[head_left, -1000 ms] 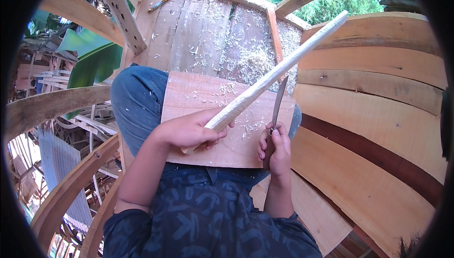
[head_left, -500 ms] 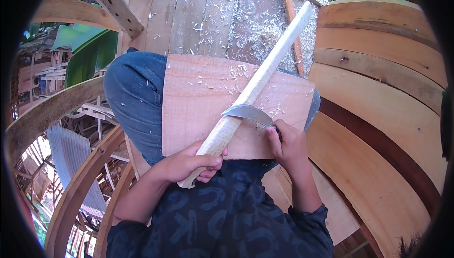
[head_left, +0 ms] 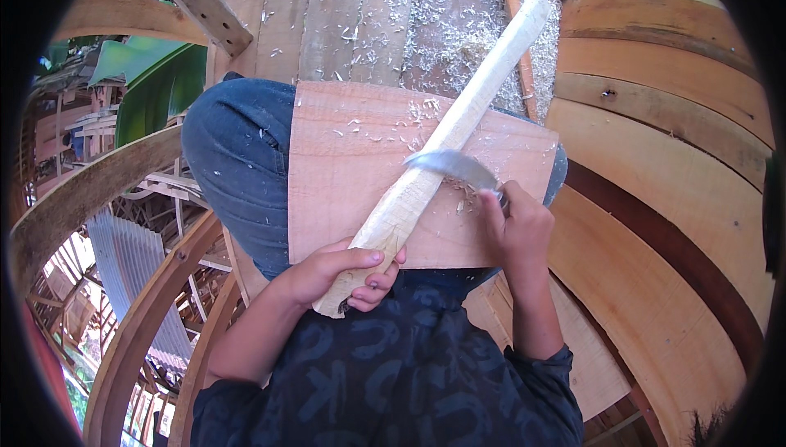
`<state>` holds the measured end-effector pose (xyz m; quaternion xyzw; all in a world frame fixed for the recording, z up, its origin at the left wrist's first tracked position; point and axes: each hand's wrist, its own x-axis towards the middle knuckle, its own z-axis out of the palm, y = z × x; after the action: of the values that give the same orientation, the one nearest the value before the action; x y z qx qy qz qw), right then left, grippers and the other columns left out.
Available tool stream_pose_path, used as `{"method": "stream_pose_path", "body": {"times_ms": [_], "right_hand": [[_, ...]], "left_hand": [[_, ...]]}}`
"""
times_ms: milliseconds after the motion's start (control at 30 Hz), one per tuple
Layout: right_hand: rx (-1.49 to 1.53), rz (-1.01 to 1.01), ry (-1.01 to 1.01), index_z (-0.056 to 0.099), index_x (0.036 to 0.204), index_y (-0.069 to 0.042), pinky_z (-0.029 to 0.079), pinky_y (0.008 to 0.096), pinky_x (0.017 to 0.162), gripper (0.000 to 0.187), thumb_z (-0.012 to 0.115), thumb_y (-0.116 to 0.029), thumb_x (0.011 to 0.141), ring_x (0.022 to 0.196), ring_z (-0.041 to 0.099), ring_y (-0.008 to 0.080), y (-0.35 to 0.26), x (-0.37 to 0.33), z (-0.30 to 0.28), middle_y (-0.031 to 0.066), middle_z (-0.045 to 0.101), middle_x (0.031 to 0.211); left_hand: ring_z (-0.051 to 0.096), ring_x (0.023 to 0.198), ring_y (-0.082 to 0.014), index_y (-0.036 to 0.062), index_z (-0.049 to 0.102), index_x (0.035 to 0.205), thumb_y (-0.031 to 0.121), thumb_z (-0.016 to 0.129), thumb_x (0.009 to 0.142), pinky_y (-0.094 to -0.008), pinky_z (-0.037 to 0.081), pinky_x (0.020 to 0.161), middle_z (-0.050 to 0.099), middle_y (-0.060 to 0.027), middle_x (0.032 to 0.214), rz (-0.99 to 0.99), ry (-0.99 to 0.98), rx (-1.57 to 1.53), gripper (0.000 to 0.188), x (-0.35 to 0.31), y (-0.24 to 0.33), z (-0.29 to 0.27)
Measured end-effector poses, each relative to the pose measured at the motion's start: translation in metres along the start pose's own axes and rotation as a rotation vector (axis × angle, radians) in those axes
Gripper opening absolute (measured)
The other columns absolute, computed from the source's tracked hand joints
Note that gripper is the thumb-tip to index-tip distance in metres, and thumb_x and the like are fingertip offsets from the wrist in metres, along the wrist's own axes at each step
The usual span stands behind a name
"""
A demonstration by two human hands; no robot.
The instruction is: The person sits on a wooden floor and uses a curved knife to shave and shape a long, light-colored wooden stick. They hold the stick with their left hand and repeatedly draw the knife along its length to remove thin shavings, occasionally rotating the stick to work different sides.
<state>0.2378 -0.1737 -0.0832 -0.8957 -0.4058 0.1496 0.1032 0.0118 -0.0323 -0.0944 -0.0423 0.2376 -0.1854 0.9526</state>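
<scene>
A long pale wooden stick (head_left: 458, 132), roughly shaped, slants across a flat board (head_left: 336, 173) that rests on my lap. My left hand (head_left: 348, 277) is closed round the stick's near end, thumb on top. In my right hand (head_left: 521, 222) is a curved knife (head_left: 454, 165); its handle is mostly hidden by my fingers. The blade, slightly blurred, lies across the middle of the stick. Small shavings (head_left: 426, 109) are scattered on the board beside it.
Plank flooring (head_left: 336, 29) strewn with shavings stretches ahead. Curved side planks (head_left: 655, 177) rise on the right. Wooden ribs (head_left: 155, 308) and a pierced beam (head_left: 192, 5) stand at left, with a green leaf (head_left: 160, 91) and corrugated sheet (head_left: 135, 283) beyond.
The knife and my right hand have moved a little up and to the right along the stick. The stick appears rolled slightly, showing a broader face. My left hand keeps its grip.
</scene>
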Motion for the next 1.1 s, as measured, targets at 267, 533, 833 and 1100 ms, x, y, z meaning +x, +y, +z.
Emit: {"method": "stream_pose_path", "body": {"times_ms": [267,533,833,1100], "right_hand": [[0.313,0.199,-0.156,0.054,0.098,0.0,0.042,0.0322,0.051,0.026,0.068,-0.013,0.081,0.05,0.054,0.0249,-0.003,-0.006,-0.028,0.0096,0.051,0.058],[0.345,-0.196,-0.158,0.056,0.113,-0.002,0.046,0.0343,0.055,0.034,0.065,-0.007,0.081,0.062,0.06,0.0257,-0.021,-0.025,-0.008,0.0117,0.057,0.076],[0.281,-0.308,-0.14,0.058,0.108,-0.006,0.046,0.036,0.053,0.028,0.066,-0.012,0.081,0.059,0.058,0.027,-0.01,-0.025,-0.007,0.0101,0.054,0.07],[0.153,-0.313,-0.129,0.058,0.105,-0.004,0.046,0.0359,0.054,0.024,0.062,-0.008,0.082,0.062,0.06,0.0294,-0.008,-0.017,-0.012,0.0131,0.057,0.075]], "left_hand": [[0.04,0.061,-0.0087,0.0034,0.041,0.118,0.025,0.056,0.089,-0.0237,0.036,0.053,0.042,-0.0029,0.078,0.01,-0.088,-0.035,0.039,-0.002,-0.009,-0.006],[0.041,0.061,-0.0092,0.0026,0.039,0.12,0.021,0.059,0.082,-0.0237,0.036,0.053,0.043,-0.0041,0.08,0.047,-0.192,-0.113,0.046,0.002,-0.013,-0.013],[0.037,0.054,-0.01,0.0011,0.041,0.116,0.02,0.056,0.079,-0.0243,0.033,0.049,0.04,-0.0044,0.074,0.011,-0.078,-0.079,0.043,0.004,-0.011,-0.007],[0.038,0.058,-0.0091,0.0,0.04,0.118,0.015,0.049,0.084,-0.024,0.034,0.051,0.043,-0.0038,0.077,0.027,-0.094,-0.109,0.038,0.003,-0.008,-0.007]]}}
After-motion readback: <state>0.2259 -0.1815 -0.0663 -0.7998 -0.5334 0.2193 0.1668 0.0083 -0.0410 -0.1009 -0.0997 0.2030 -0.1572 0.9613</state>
